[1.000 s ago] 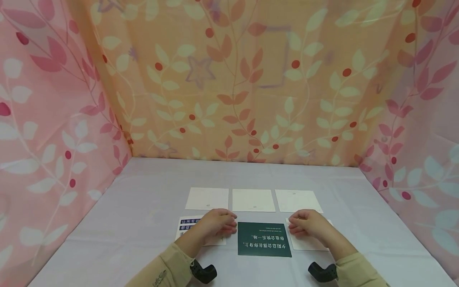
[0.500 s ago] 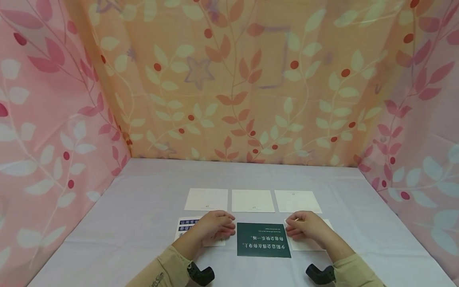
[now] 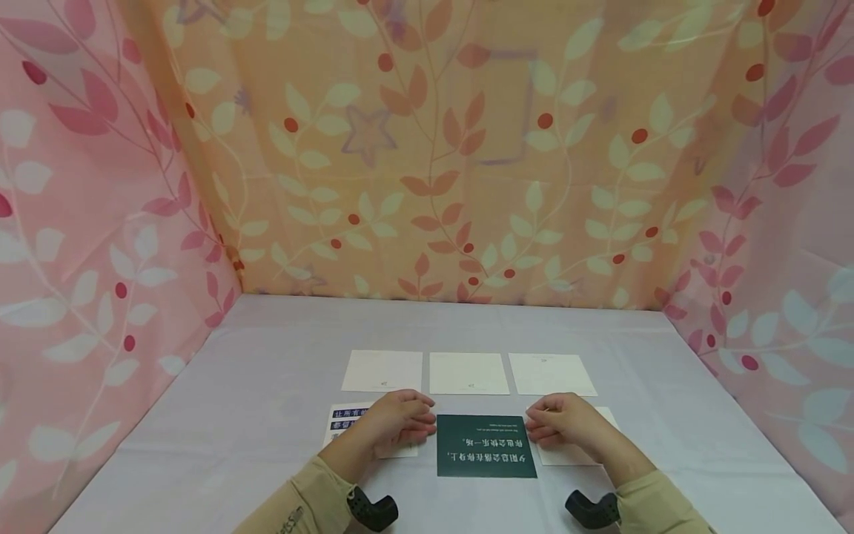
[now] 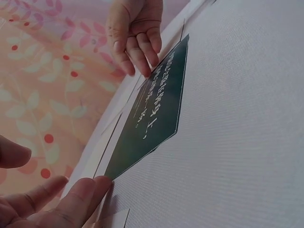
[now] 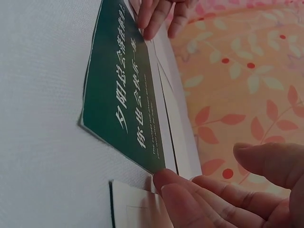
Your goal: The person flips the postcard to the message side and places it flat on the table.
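A dark green card (image 3: 487,446) with white lettering lies between the two hands at the front middle. My left hand (image 3: 399,421) has its fingertips right at the card's left edge, thumb raised away in the left wrist view. At the opposite edge, the fingertips of my right hand (image 3: 567,424) meet the card's corner, and its thumb also stands clear. Beneath the left forearm and hand shows a white card with blue printed bands (image 3: 338,424), partly covered. A plain white card (image 3: 565,455) is partly hidden under the right hand.
Behind the hands, three pale cards form a row: left (image 3: 382,371), middle (image 3: 469,374) and right (image 3: 552,374). All lie on a white cloth-covered table (image 3: 267,371). Leaf-patterned curtains (image 3: 427,148) enclose the back and sides. Black wrist devices (image 3: 373,512) sit by the sleeves.
My right hand has moved left to the green card's right edge. The green card has shifted slightly left, toward my left hand, which has barely moved.
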The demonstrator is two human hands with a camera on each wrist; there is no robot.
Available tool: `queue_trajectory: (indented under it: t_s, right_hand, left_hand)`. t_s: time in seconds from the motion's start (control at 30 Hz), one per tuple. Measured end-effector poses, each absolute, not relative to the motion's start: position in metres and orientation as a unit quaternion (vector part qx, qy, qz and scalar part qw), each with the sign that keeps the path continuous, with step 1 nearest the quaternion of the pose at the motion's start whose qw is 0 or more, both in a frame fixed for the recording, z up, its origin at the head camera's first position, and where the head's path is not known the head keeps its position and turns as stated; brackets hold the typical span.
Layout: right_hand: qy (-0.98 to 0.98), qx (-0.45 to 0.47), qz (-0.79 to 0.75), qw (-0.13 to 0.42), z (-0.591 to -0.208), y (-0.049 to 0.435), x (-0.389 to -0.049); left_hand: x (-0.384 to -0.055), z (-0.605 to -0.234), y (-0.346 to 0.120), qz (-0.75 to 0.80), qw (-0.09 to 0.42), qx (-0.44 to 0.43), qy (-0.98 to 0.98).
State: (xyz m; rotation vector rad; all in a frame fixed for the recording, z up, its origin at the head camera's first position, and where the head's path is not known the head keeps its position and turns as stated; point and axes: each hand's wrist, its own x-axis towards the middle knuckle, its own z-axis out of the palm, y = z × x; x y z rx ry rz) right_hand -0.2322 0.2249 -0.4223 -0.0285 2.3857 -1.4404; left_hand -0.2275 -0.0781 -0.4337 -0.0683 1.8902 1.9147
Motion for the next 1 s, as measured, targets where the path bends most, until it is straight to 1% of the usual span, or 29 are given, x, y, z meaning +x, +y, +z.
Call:
queue_trajectory:
  t_s: [0.8, 1.0]
  right_hand:
    - [0.844, -0.029, -0.506, 0.175, -0.4237, 0.2253, -0.2336]
    - [0.843, -0.023, -0.507, 0.179, -0.4226, 0.2250, -0.2336]
  left_hand:
    - [-0.2343, -0.4396, -0.0792, 0.716, 0.220, -0.037, 0.662]
    - [-0.2344, -0.4382, -0.0790, 0.712, 0.210, -0.027, 0.670]
